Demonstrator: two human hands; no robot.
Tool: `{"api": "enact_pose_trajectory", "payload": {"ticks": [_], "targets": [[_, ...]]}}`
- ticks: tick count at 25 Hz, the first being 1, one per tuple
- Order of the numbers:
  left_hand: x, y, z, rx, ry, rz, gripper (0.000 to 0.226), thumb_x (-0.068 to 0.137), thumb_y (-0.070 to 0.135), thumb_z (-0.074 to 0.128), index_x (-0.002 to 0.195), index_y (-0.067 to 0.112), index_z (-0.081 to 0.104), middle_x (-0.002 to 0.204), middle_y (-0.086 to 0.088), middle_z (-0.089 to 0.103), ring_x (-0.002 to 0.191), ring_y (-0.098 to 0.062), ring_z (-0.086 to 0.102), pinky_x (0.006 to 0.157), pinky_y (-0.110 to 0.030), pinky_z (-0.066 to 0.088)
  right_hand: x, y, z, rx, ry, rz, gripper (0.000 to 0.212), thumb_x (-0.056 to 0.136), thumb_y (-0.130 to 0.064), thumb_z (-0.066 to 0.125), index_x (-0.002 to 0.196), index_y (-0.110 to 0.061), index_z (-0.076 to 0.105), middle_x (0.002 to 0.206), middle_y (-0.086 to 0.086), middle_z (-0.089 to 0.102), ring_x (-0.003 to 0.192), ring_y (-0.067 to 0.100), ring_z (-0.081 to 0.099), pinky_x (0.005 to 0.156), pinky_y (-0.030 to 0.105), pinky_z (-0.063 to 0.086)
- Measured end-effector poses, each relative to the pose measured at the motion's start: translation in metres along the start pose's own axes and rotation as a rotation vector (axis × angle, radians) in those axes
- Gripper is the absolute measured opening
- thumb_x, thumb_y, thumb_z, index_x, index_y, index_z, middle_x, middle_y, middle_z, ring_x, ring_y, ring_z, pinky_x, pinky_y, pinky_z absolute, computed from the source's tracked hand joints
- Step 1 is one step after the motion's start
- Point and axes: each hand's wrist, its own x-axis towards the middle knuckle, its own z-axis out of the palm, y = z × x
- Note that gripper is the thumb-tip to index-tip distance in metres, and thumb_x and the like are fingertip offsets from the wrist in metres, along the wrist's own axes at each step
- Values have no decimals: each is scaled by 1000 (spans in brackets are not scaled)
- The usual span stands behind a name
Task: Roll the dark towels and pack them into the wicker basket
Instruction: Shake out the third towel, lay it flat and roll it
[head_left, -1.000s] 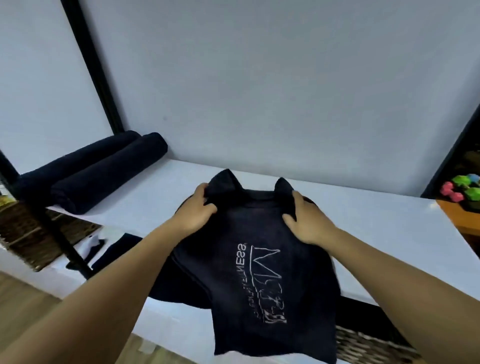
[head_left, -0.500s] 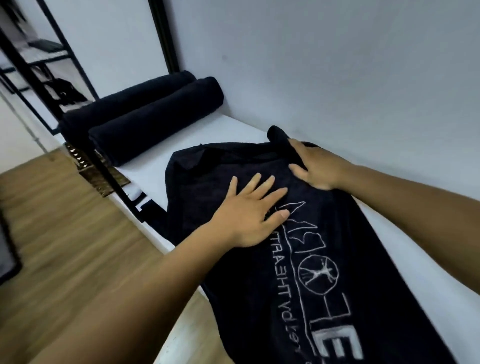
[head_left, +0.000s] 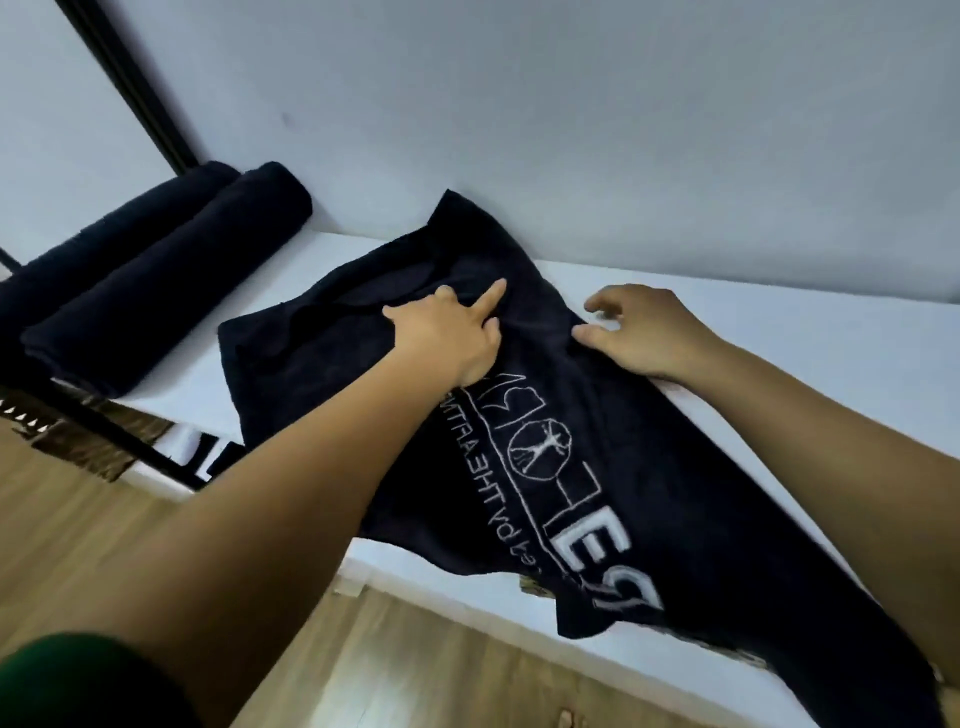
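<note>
On the white desk (head_left: 779, 332), against the wall (head_left: 571, 104), a dark towel (head_left: 597, 415) lies spread out, printed side up. Its near end hangs over the desk's front edge, and its far corner rides up the wall. The left hand (head_left: 447, 332) rests on the towel's far half, index finger straight and thumb spread. It presses the cloth and grips nothing. The right hand (head_left: 644, 332) sits at the towel's right edge with its fingers (head_left: 602, 306) loosely curled and holding nothing, and its thumb tip touches the hem. Two rolled towels (head_left: 171, 270) lie side by side and touching at the desk's left end, well apart from the hands. Part of the basket (head_left: 98, 441) shows below that end, above the wooden floor (head_left: 78, 519). A green sleeve (head_left: 78, 680) fills the lower left corner.
</note>
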Motion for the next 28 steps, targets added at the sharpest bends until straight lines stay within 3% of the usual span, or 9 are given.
{"api": "enact_pose_trajectory", "payload": {"ticks": [3,5,7,9,12,14,20,24,28], "targets": [[20,-13,10,76,110,59,57,101,54,13,157,41,12,154,-15,27,137,-44,30,109,-66,26,-83,24,-27,-31,-41,211,31,85,-52,69,94,-22,71,97,-10,67,98,15,63,81,28,46],[30,-27,25,-143,215,139,56,100,56,19,153,41,27,156,-12,26,146,-36,17,117,-62,15,-156,33,-43,-48,-123,313,31,76,-58,75,82,-30,67,84,-14,66,82,5,62,72,26,46],[38,-36,34,-338,179,167,54,101,57,18,152,44,29,163,-7,20,152,-28,5,121,-55,0,-212,30,-49,-88,-206,406,31,70,-55,82,72,-31,62,69,-17,64,66,-1,59,61,21,43],[44,-37,35,-350,131,182,56,100,58,14,154,45,23,166,-2,12,153,-25,-2,120,-54,-7,-234,29,-47,-192,-219,432,35,75,-48,82,67,-29,54,64,-12,60,59,3,56,55,23,40],[44,-46,35,-349,109,188,57,100,58,12,156,44,17,167,1,6,153,-26,-6,118,-56,-11,-230,33,-50,-318,-168,407,31,91,-40,68,72,-23,50,71,-5,55,67,10,51,61,29,38],[45,-59,37,-350,69,140,59,100,59,12,156,43,14,167,3,4,153,-27,-7,118,-56,-11,-217,43,-64,-280,-131,432,25,96,-36,62,79,-21,51,77,-3,54,72,12,51,62,28,36],[45,-106,43,-299,61,-40,69,94,69,11,157,40,8,167,3,0,153,-26,-7,116,-64,-7,-121,85,-80,-440,-109,392,21,98,-39,59,96,-19,52,107,5,60,94,23,50,77,32,35],[48,-111,48,-299,81,-189,73,92,70,10,158,37,7,167,-1,0,152,-30,-8,115,-67,-7,-27,99,-94,-536,-70,313,21,99,-38,57,101,-18,52,110,10,61,94,25,49,78,34,38],[66,-106,43,-312,101,-328,74,92,67,11,158,33,8,167,-6,1,152,-36,-8,113,-70,-8,23,105,-88,-656,127,227,26,100,-35,53,118,-17,56,109,13,61,99,33,54,83,40,43]]}}
